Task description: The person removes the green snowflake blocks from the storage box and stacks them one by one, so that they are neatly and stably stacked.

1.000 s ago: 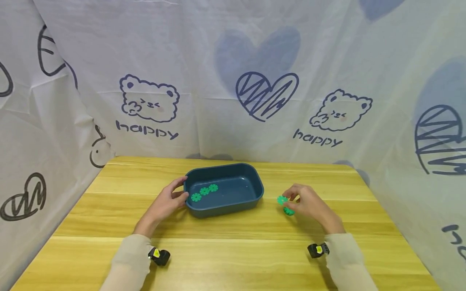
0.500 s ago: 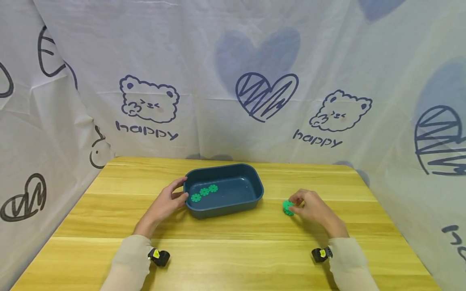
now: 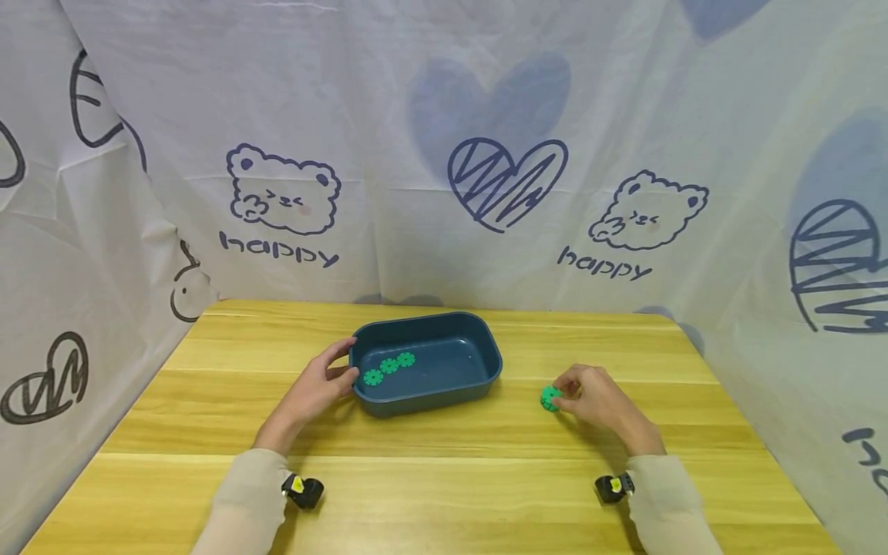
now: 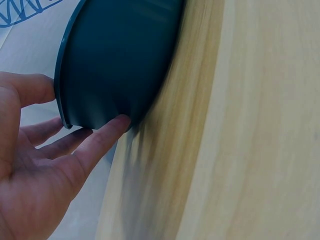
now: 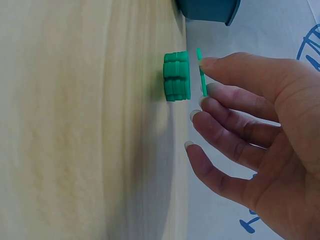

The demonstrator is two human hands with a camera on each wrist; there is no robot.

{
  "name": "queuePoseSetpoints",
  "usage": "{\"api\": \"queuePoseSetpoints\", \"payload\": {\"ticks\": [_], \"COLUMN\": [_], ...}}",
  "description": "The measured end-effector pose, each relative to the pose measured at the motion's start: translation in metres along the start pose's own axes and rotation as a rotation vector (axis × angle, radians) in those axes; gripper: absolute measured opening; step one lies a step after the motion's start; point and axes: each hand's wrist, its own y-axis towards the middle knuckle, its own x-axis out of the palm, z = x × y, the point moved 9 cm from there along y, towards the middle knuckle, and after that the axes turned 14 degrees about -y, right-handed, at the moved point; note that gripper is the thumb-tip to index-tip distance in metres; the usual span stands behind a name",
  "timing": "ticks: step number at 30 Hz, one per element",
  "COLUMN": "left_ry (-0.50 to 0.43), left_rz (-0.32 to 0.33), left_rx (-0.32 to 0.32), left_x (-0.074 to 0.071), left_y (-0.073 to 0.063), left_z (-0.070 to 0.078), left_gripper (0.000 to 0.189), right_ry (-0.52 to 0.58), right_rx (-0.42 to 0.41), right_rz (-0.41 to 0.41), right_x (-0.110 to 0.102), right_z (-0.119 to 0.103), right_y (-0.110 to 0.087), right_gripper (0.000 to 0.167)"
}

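Thumb and fingers of my left hand (image 3: 314, 391) hold the left end of a dark blue plastic bin (image 3: 433, 398), as the left wrist view also shows from close by. Three green snowflake discs (image 3: 389, 366) lie in a slanting row on its floor. To the right of the bin, my right hand (image 3: 600, 399) pinches another green snowflake disc (image 5: 202, 80) between thumb and fingertips. That disc is just above a short stack of green discs (image 5: 176, 76) standing on the table, with a narrow gap between them. From the head view the held disc mostly covers the stack.
The bin stands on a yellow wood-grain table (image 3: 444, 493). Behind and beside the table hangs a white cloth (image 3: 395, 231) printed with bears and hearts. Each wrist wears a small black camera (image 3: 303, 491).
My right hand has moved slightly right and down, bringing the pinched disc from left of the stack to right over it. The left hand and the bin have stayed put.
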Motion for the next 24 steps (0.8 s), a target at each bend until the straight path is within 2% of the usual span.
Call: {"api": "queuePoseSetpoints", "payload": {"ticks": [24], "left_ry": [-0.008], "left_rz": [0.002], "left_rx": [-0.004], "left_x": [0.0004], "left_y": [0.0000], "left_z": [-0.0012], "left_gripper": [0.061], "right_ry": [-0.023], "right_rx": [0.011], "right_rz": [0.003], "right_x": [0.0061], "right_z": [0.0041], "right_y": [-0.0007], "right_gripper": [0.019]}}
